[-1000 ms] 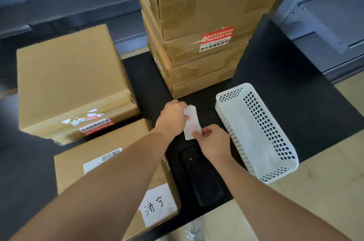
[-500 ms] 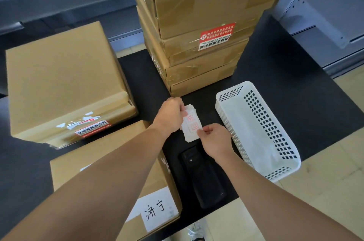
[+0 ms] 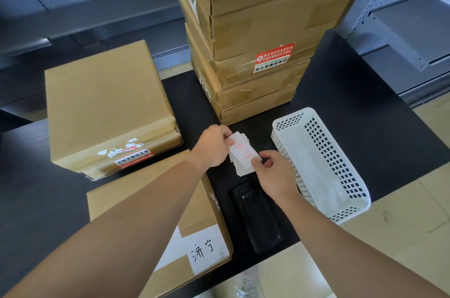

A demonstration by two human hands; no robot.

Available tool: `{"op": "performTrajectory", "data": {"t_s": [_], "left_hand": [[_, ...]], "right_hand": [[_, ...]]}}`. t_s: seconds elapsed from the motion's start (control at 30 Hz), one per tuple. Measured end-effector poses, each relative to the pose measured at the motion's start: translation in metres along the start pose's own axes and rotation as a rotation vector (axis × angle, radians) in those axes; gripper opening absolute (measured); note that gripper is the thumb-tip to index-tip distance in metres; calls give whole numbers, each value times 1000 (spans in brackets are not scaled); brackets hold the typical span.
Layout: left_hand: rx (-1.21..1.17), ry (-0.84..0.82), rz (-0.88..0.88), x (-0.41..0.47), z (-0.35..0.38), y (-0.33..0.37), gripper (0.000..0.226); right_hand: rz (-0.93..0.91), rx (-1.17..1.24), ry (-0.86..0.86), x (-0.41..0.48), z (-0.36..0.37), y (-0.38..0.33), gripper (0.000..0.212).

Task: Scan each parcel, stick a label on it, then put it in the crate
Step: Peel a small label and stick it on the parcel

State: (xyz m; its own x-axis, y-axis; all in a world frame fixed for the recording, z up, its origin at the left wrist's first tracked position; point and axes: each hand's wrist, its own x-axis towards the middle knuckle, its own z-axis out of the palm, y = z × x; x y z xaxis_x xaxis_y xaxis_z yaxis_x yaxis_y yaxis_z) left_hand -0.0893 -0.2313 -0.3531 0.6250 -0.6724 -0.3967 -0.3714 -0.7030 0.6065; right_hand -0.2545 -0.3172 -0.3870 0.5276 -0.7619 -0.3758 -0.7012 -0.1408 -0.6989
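Note:
A small stack of white labels (image 3: 242, 154) with red print sits between my hands above the black table. My left hand (image 3: 213, 145) grips the stack's far left end. My right hand (image 3: 274, 172) pinches the near right corner of the top label. A black handheld scanner (image 3: 258, 217) lies on the table just below my right hand. A cardboard parcel (image 3: 194, 205) with a white handwritten label lies under my left forearm. Another parcel (image 3: 107, 105) sits to the left, and a tall stack of parcels (image 3: 255, 37) stands behind.
A white perforated plastic basket (image 3: 319, 163) lies to the right of my hands on the black table (image 3: 360, 107). Grey metal shelving (image 3: 409, 25) stands at the right and along the back. Beige floor shows beyond the table's near right edge.
The label stack has tilted so its red-printed face shows more. My right hand's pinch has shifted onto the top label's corner. The view has drifted slightly.

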Motion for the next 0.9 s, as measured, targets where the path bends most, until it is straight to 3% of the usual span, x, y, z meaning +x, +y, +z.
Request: {"op": "performTrajectory", "data": {"t_s": [0.2,0.37,0.53,0.6,0.73,0.9], "left_hand": [[-120,52,-43,-59,-48,13,15],[-359,150,-119,-121,-99,23,15],[-499,338,-44,-187,-142,34,2],[-530,438,33,-212,-156,37,15],[-438,529,174,-253,-182,39,35],[-209,522,164,-287,-208,47,23]], "right_hand": [[-68,163,-113,-34,-28,-44,23],[-73,373,-229,-69,-54,-102,9],[-151,449,-279,-103,-73,-154,16],[-217,459,-300,-118,-81,-173,12],[-348,430,-333,-148,-92,-204,8],[-506,334,-430,-180,-101,-232,14]]}}
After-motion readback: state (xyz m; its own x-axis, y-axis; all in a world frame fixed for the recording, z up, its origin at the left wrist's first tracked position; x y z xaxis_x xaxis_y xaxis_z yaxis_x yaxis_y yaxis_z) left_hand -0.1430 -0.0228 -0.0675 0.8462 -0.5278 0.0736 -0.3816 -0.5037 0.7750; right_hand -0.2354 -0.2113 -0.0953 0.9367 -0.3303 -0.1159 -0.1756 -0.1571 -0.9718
